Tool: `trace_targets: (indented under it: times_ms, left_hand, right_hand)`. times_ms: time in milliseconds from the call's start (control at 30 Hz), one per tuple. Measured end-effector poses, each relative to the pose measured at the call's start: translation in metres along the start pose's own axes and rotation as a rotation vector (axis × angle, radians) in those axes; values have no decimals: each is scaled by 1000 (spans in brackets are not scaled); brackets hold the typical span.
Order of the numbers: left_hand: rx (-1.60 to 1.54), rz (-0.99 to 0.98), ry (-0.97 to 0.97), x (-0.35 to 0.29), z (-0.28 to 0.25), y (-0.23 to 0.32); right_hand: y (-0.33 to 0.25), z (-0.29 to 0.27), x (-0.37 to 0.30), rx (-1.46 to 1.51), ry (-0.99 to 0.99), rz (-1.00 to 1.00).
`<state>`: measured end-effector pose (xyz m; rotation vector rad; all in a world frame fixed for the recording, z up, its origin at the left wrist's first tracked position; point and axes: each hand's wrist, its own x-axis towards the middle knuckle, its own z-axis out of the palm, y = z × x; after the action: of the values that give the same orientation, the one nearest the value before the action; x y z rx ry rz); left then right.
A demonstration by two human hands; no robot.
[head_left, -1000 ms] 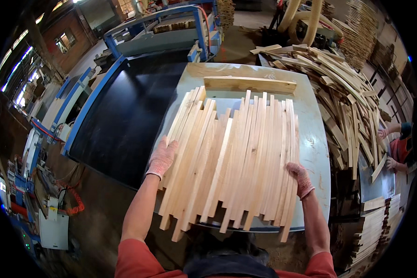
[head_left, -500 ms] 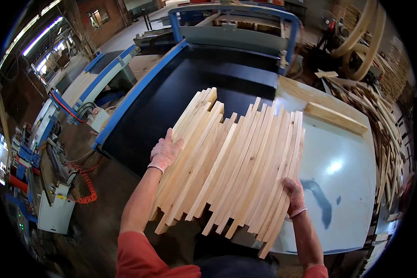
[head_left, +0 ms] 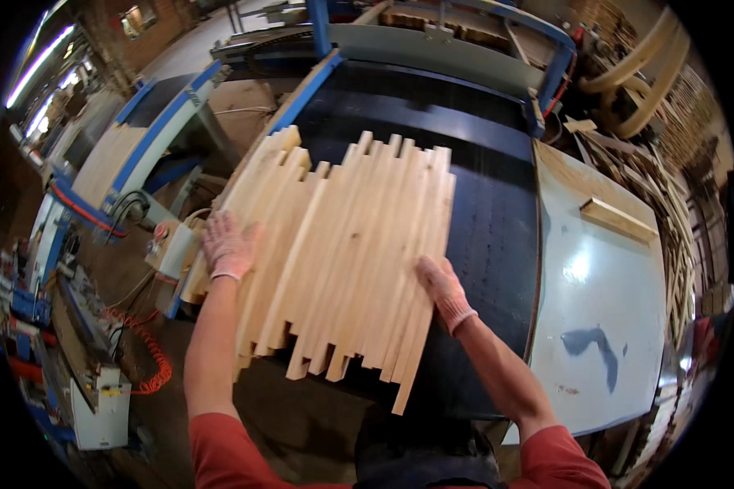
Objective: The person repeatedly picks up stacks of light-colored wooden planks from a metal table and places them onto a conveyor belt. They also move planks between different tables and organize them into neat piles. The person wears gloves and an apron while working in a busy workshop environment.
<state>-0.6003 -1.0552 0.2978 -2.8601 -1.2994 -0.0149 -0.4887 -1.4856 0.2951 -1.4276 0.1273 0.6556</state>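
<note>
Pretty dim shop overall, with a long ceiling light [head_left: 40,67] glowing in the top left. Worst glare is a blown-out white spot on the pale tabletop [head_left: 603,297], plus a softer sheen across the far end of the black surface [head_left: 493,236]. The wood strips [head_left: 342,253] come out bright but kinda smeared, and the left hand [head_left: 231,244] looks soft too. Floor [head_left: 302,432] below sits in murky shadow. Fisheye bends straight edges, corners go solid black.
</note>
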Motion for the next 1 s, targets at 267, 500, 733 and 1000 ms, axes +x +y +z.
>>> trace_targets:
  times_ms: [267,500,733,1000]
  left_hand:
    - [24,65,42,15,4,-18]
    - [90,216,230,-38,-33,45]
    - [-1085,838,1,-265,-56,292]
    - [-1497,976,-992,-662,0,532]
  right_hand:
    - [-24,-9,-15,-1149,-75,-22]
    - [43,-72,-38,-1225,-420,-1100]
    - [88,-262,-265,6,-776,-263]
    - [213,-553,-541,619,87,-164]
